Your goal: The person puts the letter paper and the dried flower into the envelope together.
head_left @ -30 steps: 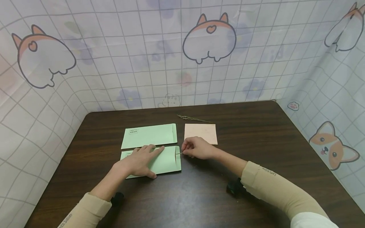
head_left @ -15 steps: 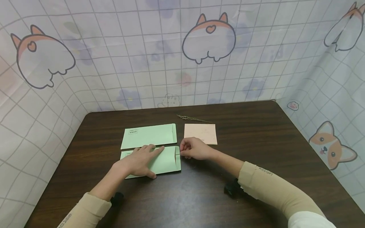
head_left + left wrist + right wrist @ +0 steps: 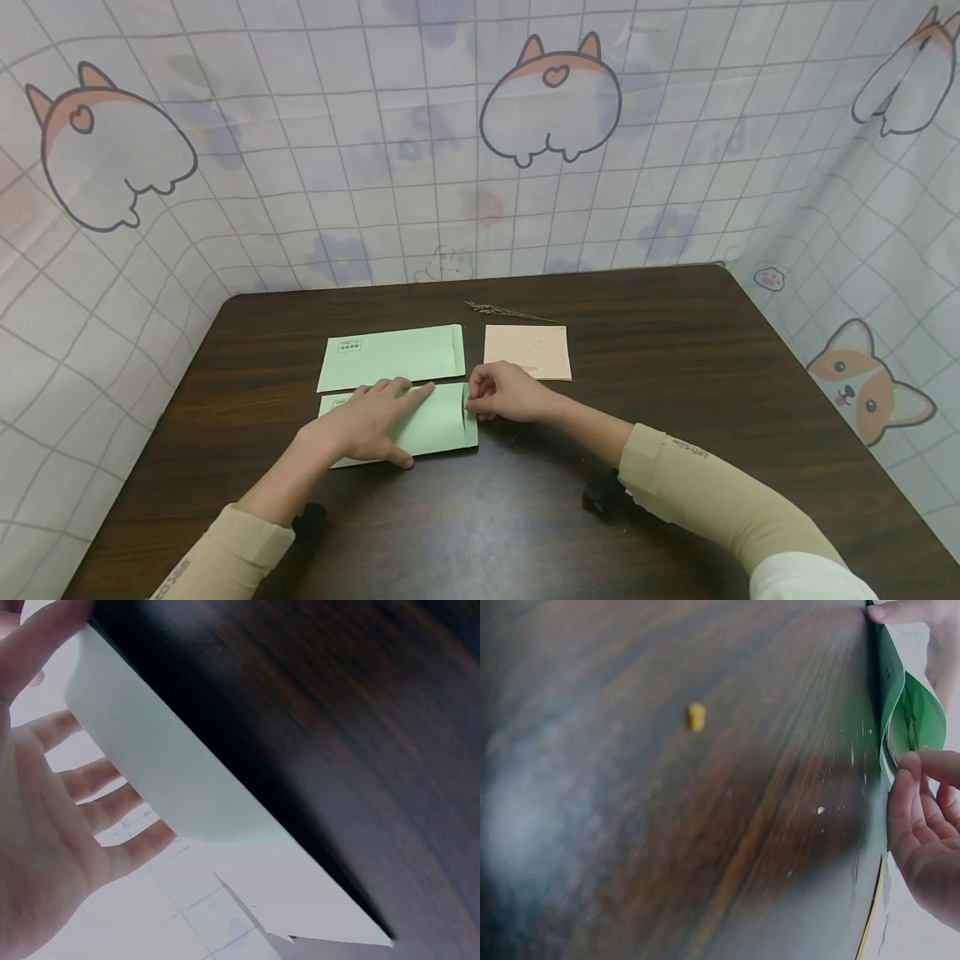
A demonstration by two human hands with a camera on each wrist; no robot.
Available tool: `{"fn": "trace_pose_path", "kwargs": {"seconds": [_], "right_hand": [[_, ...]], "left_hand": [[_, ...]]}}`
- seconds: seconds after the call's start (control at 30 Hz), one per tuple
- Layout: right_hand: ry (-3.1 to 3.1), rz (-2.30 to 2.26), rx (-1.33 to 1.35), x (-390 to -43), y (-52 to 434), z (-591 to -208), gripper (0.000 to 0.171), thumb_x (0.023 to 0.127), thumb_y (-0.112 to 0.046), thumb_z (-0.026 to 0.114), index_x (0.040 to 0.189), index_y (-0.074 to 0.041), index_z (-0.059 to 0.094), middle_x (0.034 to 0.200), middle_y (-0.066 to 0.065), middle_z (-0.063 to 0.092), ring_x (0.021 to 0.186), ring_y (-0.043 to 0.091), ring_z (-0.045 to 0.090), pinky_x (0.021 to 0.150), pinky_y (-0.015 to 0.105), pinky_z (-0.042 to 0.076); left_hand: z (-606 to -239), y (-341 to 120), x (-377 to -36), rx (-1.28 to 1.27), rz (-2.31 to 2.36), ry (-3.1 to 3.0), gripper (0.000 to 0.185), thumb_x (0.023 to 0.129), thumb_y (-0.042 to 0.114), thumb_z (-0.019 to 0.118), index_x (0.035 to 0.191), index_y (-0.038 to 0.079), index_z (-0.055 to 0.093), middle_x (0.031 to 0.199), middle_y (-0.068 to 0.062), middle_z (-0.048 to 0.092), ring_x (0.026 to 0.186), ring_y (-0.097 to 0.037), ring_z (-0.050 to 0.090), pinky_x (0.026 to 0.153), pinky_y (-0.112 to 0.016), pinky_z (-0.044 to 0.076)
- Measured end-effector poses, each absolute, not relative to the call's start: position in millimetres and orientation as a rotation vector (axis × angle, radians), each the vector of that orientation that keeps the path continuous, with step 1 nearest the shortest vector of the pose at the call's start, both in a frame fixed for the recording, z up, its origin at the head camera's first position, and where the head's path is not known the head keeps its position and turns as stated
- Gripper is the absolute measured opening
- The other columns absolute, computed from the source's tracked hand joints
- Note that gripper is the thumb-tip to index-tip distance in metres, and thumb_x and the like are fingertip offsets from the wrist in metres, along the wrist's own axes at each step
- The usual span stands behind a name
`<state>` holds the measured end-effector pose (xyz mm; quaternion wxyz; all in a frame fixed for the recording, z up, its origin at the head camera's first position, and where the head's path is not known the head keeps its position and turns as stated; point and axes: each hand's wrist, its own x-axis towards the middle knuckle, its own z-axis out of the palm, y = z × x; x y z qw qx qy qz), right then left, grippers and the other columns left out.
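Near green envelope (image 3: 441, 423): on desk (image 3: 525, 517), head view's 7 o'clock | left hand (image 3: 366, 425): fingers spread, resting on it | right hand (image 3: 508, 394): pinching what looks like a thin stem (image 3: 913, 733) at its 3 o'clock end | advice: brace left palm, feed gently toward 9 o'clock, lest it snag or snap

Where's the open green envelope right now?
In the head view, the open envelope lies left of centre, partly under the left hand, nearer than the other envelope, with the right hand at its open end.
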<state>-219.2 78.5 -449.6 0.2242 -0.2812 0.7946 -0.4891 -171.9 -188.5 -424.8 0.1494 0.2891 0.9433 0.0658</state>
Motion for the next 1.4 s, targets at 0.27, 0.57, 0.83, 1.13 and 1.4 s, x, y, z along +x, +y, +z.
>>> {"fn": "trace_pose_path", "kwargs": {"seconds": [0.27,0.57,0.83,1.13,1.4], "right_hand": [[2.208,-1.345,-0.815,-219.9,73.3,-453.0,0.011,0.091,0.003,0.067,0.088,-0.004,0.059,0.074,0.004,0.067,0.065,0.019,0.068,0.063,0.033,0.058],[2.205,-1.330,-0.782,-217.1,69.3,-449.2,0.011,0.090,0.008,0.063,0.089,-0.002,0.060,0.075,0.006,0.067,0.065,0.018,0.067,0.065,0.034,0.059],[2.163,-1.334,-0.755,-217.8,71.5,-451.1,0.010,0.092,0.006,0.066,0.090,-0.001,0.060,0.077,0.005,0.068,0.070,0.020,0.072,0.067,0.035,0.060],[2.086,-1.347,-0.768,-218.5,78.8,-452.4,0.006,0.094,0.003,0.067,0.097,0.004,0.062,0.085,0.010,0.071,0.078,0.025,0.073,0.071,0.037,0.060],[2.066,-1.355,-0.781,-222.5,91.4,-451.0,0.005,0.096,0.002,0.067,0.100,0.004,0.064,0.092,0.015,0.070,0.081,0.029,0.071,0.073,0.038,0.060]], "left_hand": [[-423.5,-186.1,-171.7,0.878,0.188,2.723,0.106,0.076,0.051,0.088,0.161,0.014,0.035,0.144,-0.015,0.046,0.131,-0.035,0.047,0.103,-0.059,0.038],[-423.5,-183.1,-171.3,0.859,0.182,2.715,0.106,0.077,0.051,0.087,0.161,0.015,0.035,0.148,-0.017,0.044,0.134,-0.037,0.045,0.105,-0.060,0.037],[-422.5,-182.3,-170.7,0.845,0.165,2.711,0.105,0.078,0.052,0.086,0.162,0.015,0.035,0.146,-0.016,0.045,0.132,-0.037,0.046,0.105,-0.059,0.038],[-422.6,-187.1,-168.3,0.852,0.231,2.690,0.103,0.079,0.053,0.086,0.161,0.016,0.036,0.153,-0.019,0.039,0.139,-0.040,0.040,0.107,-0.062,0.035],[-416.4,-191.1,-174.5,0.879,0.262,2.713,0.093,0.083,0.057,0.081,0.158,0.017,0.043,0.151,-0.017,0.042,0.138,-0.036,0.042,0.105,-0.061,0.037]]}}
